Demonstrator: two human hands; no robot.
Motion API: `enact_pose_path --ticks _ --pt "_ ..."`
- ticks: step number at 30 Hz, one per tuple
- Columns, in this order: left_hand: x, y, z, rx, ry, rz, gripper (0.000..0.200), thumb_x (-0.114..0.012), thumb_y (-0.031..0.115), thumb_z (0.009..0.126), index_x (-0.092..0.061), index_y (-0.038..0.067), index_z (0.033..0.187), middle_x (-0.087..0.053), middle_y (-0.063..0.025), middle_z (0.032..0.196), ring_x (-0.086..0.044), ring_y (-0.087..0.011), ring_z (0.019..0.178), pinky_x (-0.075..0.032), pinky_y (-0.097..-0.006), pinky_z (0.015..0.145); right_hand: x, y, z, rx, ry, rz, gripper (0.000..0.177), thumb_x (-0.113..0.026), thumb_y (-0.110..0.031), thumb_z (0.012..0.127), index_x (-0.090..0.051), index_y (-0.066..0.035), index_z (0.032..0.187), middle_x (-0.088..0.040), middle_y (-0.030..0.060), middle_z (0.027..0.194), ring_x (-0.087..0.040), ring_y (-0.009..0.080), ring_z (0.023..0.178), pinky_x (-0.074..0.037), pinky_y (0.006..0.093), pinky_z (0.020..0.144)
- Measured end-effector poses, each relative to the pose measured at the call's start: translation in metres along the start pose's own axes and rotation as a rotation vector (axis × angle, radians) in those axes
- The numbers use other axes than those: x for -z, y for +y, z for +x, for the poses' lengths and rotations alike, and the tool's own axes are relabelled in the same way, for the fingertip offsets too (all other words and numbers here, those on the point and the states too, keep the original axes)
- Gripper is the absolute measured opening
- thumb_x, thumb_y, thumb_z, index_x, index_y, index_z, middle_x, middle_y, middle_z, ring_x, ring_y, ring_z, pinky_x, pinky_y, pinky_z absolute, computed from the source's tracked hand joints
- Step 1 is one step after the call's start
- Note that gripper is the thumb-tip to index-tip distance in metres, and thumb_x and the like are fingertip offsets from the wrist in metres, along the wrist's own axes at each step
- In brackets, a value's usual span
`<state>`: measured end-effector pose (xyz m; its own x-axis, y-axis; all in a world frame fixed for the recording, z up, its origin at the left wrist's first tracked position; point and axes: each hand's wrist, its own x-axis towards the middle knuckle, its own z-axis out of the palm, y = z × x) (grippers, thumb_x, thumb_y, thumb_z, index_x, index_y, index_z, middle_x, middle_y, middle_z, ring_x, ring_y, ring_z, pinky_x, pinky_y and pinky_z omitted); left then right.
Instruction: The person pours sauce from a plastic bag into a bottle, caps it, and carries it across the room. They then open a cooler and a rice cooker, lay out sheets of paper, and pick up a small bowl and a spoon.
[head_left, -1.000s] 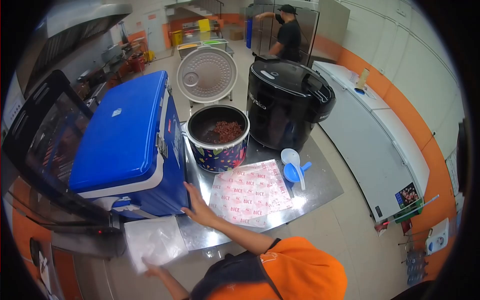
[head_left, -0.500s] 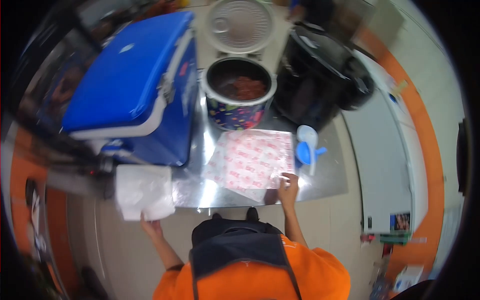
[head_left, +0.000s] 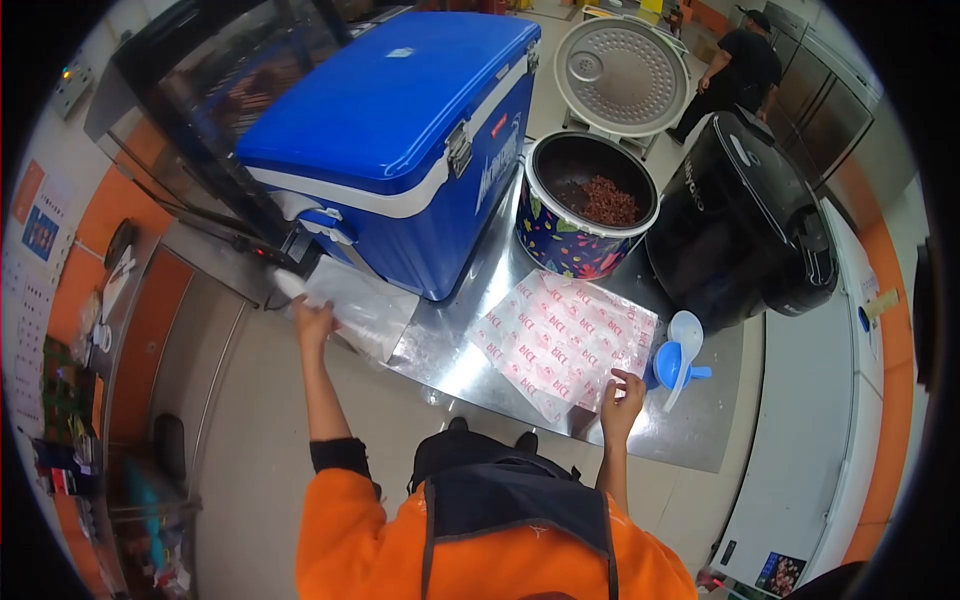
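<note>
My left hand [head_left: 315, 322] is closed on the left edge of translucent white sheets [head_left: 365, 305], which lie at the table's left end against the blue cooler; a corner is lifted and curled. My right hand [head_left: 622, 396] has thumb and fingers pinched at the right edge of the wrapping paper [head_left: 570, 340], white with red print. Beside that hand lie a blue cup with a handle [head_left: 671, 366] and a white rice paddle [head_left: 683, 350]. Behind the paper stands a floral rice cooker [head_left: 575, 245] with reddish-brown rice [head_left: 608, 202] inside and its lid [head_left: 622, 75] raised.
The large blue cooler box [head_left: 390, 110] stands at the back left of the steel table [head_left: 450, 350]. A black lidded appliance [head_left: 740, 220] is at the right, before a white chest freezer [head_left: 800, 430]. A person in black [head_left: 745, 70] stands farther back.
My view has turned, so the table items appear shifted right. My left hand has moved from the sheets' near edge up to their left side, lifting a corner. My right hand stays at the printed paper.
</note>
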<state>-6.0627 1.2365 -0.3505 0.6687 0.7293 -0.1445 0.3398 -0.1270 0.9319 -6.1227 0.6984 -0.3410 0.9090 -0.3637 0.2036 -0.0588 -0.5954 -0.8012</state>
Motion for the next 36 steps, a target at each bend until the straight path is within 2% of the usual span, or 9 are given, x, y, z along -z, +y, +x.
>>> enact_pose_path --ticks 3,5,8,12,15,20,24,32,36 --pt "-0.034 0.034 -0.001 0.126 -0.166 0.260 0.072 -0.064 0.028 0.081 -0.030 -0.005 0.134 -0.055 -0.0281 0.108 -0.064 -0.0306 0.078 -0.056 -0.0388 0.061 -0.002 -0.008 -0.001 -0.010 -0.032 0.057 0.020 -0.056 -0.006 0.080 -0.062 -0.007 0.099 -0.053 0.0111 0.101 -0.054 0.0221 0.083 -0.046 0.0324 0.065" --pt "-0.062 -0.011 0.031 -0.251 -0.216 0.853 0.067 -0.054 0.038 0.086 -0.038 -0.008 0.132 -0.050 -0.0343 0.114 -0.053 -0.0366 0.106 -0.044 -0.0497 0.092 -0.004 -0.006 -0.002 0.004 -0.046 0.046 0.020 -0.057 -0.007 0.080 -0.063 -0.007 0.099 -0.053 0.0108 0.101 -0.055 0.0222 0.084 -0.046 0.0319 0.065" --pt "-0.076 -0.016 0.026 -0.218 -0.145 0.675 0.058 -0.048 0.040 0.087 -0.049 -0.001 0.127 -0.043 -0.0315 0.127 -0.036 -0.0390 0.124 -0.025 -0.0483 0.106 -0.008 0.002 -0.008 0.071 -0.032 0.008 0.019 -0.057 -0.004 0.080 -0.064 -0.006 0.097 -0.053 0.0087 0.100 -0.057 0.0161 0.080 -0.047 0.0254 0.060" --pt "-0.080 0.012 0.012 -0.294 -0.364 1.141 0.048 -0.049 0.036 0.086 -0.054 0.009 0.126 -0.045 -0.0213 0.131 -0.034 -0.0400 0.125 -0.029 -0.0417 0.105 -0.010 0.012 -0.015 0.052 -0.058 0.000 0.019 -0.057 -0.004 0.080 -0.064 -0.006 0.098 -0.053 0.0090 0.100 -0.056 0.0163 0.079 -0.047 0.0253 0.060" --pt "-0.073 0.003 -0.001 -0.459 -0.065 1.029 0.040 -0.047 0.034 0.087 -0.060 0.015 0.119 -0.055 -0.0141 0.122 -0.040 -0.0388 0.120 -0.033 -0.0380 0.101 -0.007 0.010 -0.018 -0.024 -0.089 0.053 0.022 -0.057 -0.007 0.078 -0.063 -0.007 0.100 -0.052 0.0104 0.099 -0.054 0.0217 0.082 -0.045 0.0307 0.065" --pt "-0.063 -0.019 0.007 -0.748 -0.452 0.417 0.035 -0.056 0.017 0.079 -0.056 0.008 0.113 -0.056 -0.0148 0.108 -0.051 -0.0319 0.099 -0.038 -0.0341 0.091 -0.005 0.008 -0.018 -0.033 -0.067 0.084 0.023 -0.057 -0.006 0.078 -0.063 -0.007 0.099 -0.051 0.0110 0.100 -0.053 0.0211 0.081 -0.046 0.0311 0.065" --pt "-0.070 -0.035 0.027 -0.578 -0.488 0.088 0.033 -0.057 0.008 0.075 -0.047 0.002 0.107 -0.050 -0.0149 0.100 -0.049 -0.0303 0.096 -0.037 -0.0345 0.089 -0.010 0.015 -0.018 -0.028 -0.108 0.062 0.023 -0.057 -0.005 0.077 -0.063 -0.006 0.099 -0.051 0.0132 0.100 -0.054 0.0247 0.085 -0.047 0.0327 0.066" --pt "-0.082 -0.010 -0.025 -0.788 0.259 0.102 0.030 -0.055 0.010 0.088 -0.043 -0.005 0.111 -0.047 -0.0191 0.110 -0.045 -0.0315 0.108 -0.032 -0.0391 0.097 0.002 0.039 -0.011 -0.014 0.182 -0.205 0.030 -0.059 -0.004 0.076 -0.058 -0.001 0.106 -0.049 0.0205 0.106 -0.045 0.0366 0.106 -0.037 0.0428 0.092" --pt "-0.104 0.006 -0.120 -0.898 0.122 0.038 0.036 -0.058 0.009 0.083 -0.045 -0.005 0.114 -0.047 -0.0203 0.117 -0.044 -0.0335 0.112 -0.032 -0.0415 0.098 0.006 0.049 -0.012 -0.191 0.137 -0.330 0.055 -0.069 -0.010 0.073 -0.043 0.003 0.120 -0.040 0.0264 0.117 -0.041 0.0428 0.105 -0.038 0.0482 0.089"
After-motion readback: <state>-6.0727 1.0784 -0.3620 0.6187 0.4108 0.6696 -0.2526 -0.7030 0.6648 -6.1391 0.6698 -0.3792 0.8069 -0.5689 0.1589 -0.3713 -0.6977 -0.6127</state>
